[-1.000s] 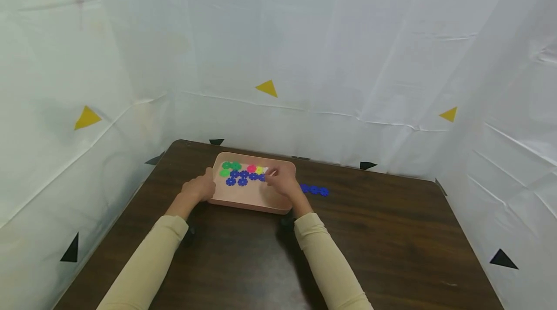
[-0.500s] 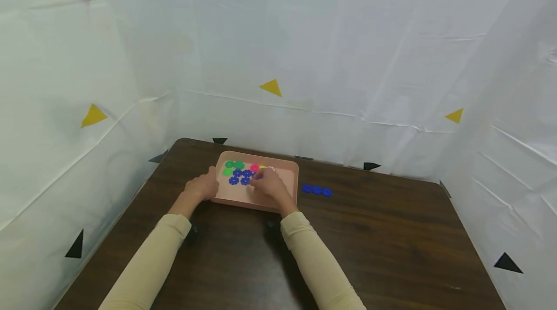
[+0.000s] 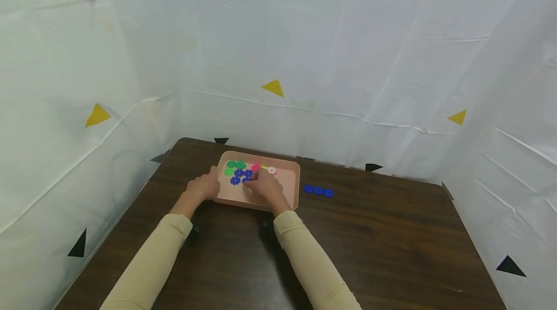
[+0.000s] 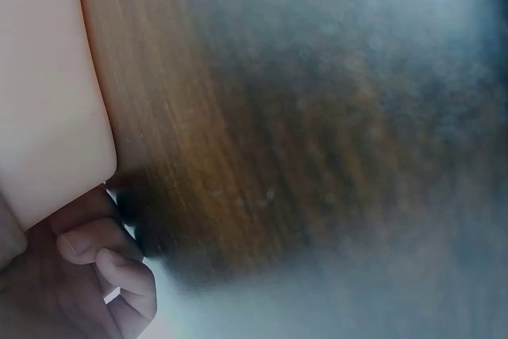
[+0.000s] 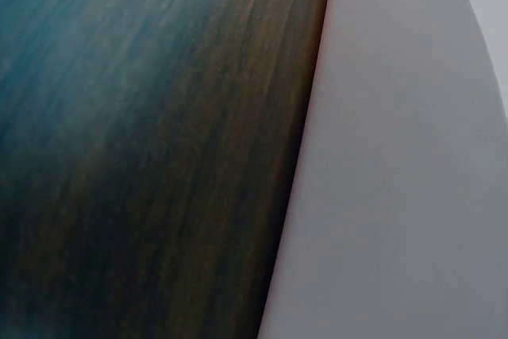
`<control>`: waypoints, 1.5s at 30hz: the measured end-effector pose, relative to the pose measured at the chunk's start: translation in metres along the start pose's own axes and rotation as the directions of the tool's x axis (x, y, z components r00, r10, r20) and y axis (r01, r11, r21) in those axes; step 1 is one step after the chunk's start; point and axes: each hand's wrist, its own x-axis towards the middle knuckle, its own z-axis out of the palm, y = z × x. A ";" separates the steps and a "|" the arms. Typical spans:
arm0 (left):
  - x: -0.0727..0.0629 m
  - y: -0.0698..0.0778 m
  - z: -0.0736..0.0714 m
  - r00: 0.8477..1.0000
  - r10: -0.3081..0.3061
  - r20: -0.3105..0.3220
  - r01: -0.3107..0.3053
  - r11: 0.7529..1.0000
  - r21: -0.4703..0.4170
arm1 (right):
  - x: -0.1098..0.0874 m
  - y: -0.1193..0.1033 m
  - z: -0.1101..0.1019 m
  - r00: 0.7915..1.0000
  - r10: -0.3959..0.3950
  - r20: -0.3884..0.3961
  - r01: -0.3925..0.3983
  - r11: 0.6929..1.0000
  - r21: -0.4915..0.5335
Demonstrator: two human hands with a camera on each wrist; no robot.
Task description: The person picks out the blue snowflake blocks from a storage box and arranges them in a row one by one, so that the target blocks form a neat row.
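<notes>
A pink tray (image 3: 235,201) lies on the table with several small flower-shaped discs inside. My left hand (image 3: 203,187) grips its left end; in the left wrist view that hand's fingers (image 4: 127,275) curl below the rim. My right hand (image 3: 266,186) is inside the tray, its fingertips at the blue discs (image 3: 235,181). Whether it pinches one is too small to tell, and it covers part of the blue group. Behind these are green discs (image 3: 236,164), a light green disc (image 3: 229,171), a pink disc (image 3: 256,167), a mostly hidden yellow one and a white disc (image 3: 271,170).
A joined row of three blue discs (image 3: 318,190) lies on the dark wooden table (image 3: 383,237), right of the tray. White sheeting (image 3: 322,58) with yellow and black triangles hangs behind the table and along both sides. The right wrist view holds only table and tray wall (image 5: 397,156).
My right hand has moved left across the tray to the blue discs, uncovering the white disc and hiding most of the yellow one. My left hand keeps its grip on the tray.
</notes>
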 end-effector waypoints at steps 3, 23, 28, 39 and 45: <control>-0.001 0.000 0.000 1.000 0.005 0.001 -0.005 1.000 -0.002 | 0.002 0.000 0.002 1.000 0.002 -0.007 -0.002 1.000 -0.019; -0.009 0.006 0.000 1.000 0.000 -0.005 0.000 1.000 -0.014 | 0.000 -0.006 0.006 0.997 0.054 -0.053 -0.055 0.998 -0.028; -0.011 0.006 -0.001 1.000 0.004 -0.006 -0.004 1.000 -0.018 | 0.001 -0.005 0.006 0.998 0.056 -0.043 -0.056 0.998 -0.014; -0.009 0.007 -0.001 1.000 -0.008 -0.002 0.008 1.000 -0.006 | 0.000 -0.002 0.004 0.999 0.029 -0.025 -0.028 0.999 0.041; -0.010 0.005 0.001 1.000 -0.003 -0.007 0.003 1.000 -0.006 | 0.001 0.002 0.004 0.999 0.022 -0.035 -0.019 0.998 0.061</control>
